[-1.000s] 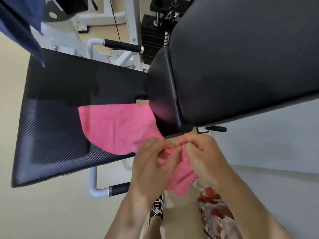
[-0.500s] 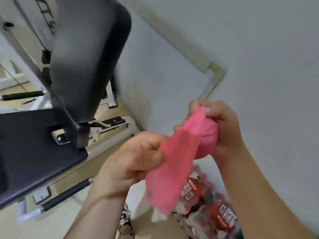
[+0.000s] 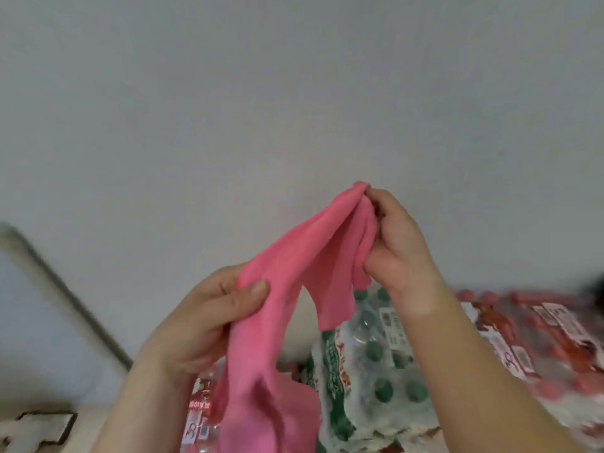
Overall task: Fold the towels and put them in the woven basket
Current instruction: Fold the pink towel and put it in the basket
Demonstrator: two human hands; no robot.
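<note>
A pink towel hangs in the air between both hands, in front of a pale grey wall. My right hand pinches its upper end, raised at centre right. Lower and to the left, my left hand grips the towel's middle with the thumb pressed on the cloth. The rest of the towel droops in loose folds to the bottom edge of the view. No woven basket is in sight.
Shrink-wrapped packs of bottles lie on the floor below the hands: one with green caps in the middle, red-labelled ones to the right. A wall corner strip runs down at left.
The view has swung right, from the black bench to the wall. The towel has come off the bench, and both hands have drawn apart along it, the right one rising.
</note>
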